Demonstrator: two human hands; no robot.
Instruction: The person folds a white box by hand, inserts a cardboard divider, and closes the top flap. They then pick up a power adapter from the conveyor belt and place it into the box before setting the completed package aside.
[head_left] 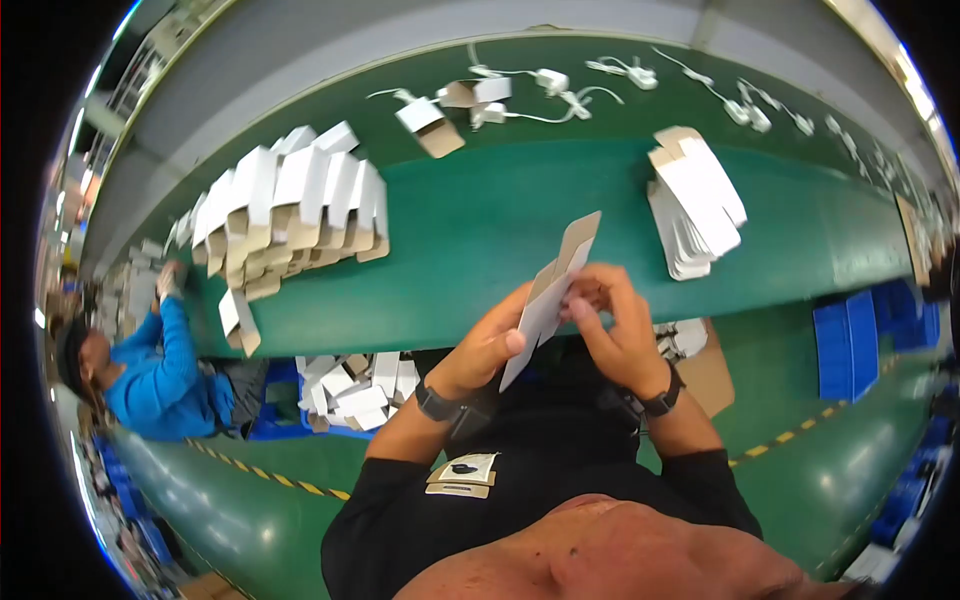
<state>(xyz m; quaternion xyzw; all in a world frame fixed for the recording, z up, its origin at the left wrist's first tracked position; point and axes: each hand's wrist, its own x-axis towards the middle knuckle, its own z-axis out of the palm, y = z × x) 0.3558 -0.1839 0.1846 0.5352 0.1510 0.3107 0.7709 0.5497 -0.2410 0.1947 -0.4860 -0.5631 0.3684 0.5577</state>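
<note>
Both hands meet over the near edge of the green work table (480, 240), and between them stands a flat, unfolded carton blank (550, 300), white on one face and brown on the other, tilted so that its brown top flap points up and away from the person. The left hand (490, 345) grips the blank from the left side: its fingers are curled together and closed against the white panel, with the thumb (512, 342) pressed flat on the lower part of the card. The right hand (615, 325) closes on the blank from the other side, its fingertips (580, 300) bunched tightly together and pinching the right edge near the middle of the card; whether a flap is caught under them cannot be told. Each wrist carries a dark band. Just beyond the right fingers, further out on the table, lies a stack of flat white blanks (695, 215). Well to the left of the left fingers sits a large heap of folded white-and-brown cartons (290, 215). Below the left hand, off the table's edge, a blue bin of more cartons (350, 390) rests. Far past both hands, white cables and adapters (560, 90) are scattered along the table's back strip. At the far left another person in a blue sleeve (160, 370) works at the same table.
</note>
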